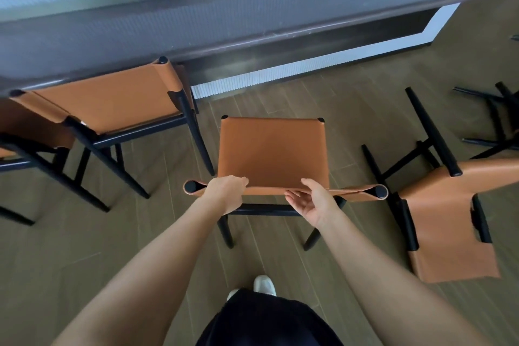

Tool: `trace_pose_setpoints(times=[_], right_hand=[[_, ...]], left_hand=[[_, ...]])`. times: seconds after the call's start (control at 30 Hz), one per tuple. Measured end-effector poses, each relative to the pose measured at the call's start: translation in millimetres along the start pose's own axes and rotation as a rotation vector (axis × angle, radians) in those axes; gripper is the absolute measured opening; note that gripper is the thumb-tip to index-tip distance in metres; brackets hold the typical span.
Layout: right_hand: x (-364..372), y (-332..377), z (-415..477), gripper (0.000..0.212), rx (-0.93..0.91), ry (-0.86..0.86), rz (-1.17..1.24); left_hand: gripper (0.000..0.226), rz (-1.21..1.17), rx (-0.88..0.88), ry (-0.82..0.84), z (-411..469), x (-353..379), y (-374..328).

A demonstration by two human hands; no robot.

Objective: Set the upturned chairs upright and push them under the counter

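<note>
On chair [270, 149]: left hand [227, 191], right hand [315, 203]

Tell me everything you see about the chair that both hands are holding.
The middle chair stands upright on the floor, short of the counter. Orange-brown leather-like seat and back band, black round-bar frame. The left hand grips the back band from above; the right hand holds it palm up.
</note>
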State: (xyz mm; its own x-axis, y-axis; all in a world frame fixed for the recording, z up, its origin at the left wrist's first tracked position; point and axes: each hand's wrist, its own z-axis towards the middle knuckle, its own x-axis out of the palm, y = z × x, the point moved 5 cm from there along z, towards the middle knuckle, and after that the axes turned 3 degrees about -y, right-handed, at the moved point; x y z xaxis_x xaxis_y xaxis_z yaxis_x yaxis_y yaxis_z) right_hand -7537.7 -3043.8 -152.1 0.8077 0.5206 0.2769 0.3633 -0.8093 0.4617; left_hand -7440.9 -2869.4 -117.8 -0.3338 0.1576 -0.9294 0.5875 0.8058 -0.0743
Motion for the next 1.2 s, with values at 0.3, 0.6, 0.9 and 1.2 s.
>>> trace_pose_setpoints(times=[0.3, 0.6, 0.9, 1.2], right_hand=[[-18.4, -4.7, -28.2, 0.011, -0.070, 0.023, -0.010], [-38.7, -20.3, -45.4, 0.031, -0.068, 0.043, 0.126], [-31.1, -0.2, -36.4, 0.018, -0.031, -0.010, 0.109], [-16.0, 17.2, -1.1, 0.021, 0.102, 0.014, 0.128]], left_hand=[[0.038, -0.504, -0.135, -0.268, -39.8, 8.0, -7.6], [0.012, -1.887, -0.557, -0.419, -92.3, 10.5, -13.1], [0.033, -2.210, -0.888, -0.282, -66.3, 27.0, -24.6], [0.033, -2.345, -1.022, -0.234, -26.6, 32.0, -40.3]])
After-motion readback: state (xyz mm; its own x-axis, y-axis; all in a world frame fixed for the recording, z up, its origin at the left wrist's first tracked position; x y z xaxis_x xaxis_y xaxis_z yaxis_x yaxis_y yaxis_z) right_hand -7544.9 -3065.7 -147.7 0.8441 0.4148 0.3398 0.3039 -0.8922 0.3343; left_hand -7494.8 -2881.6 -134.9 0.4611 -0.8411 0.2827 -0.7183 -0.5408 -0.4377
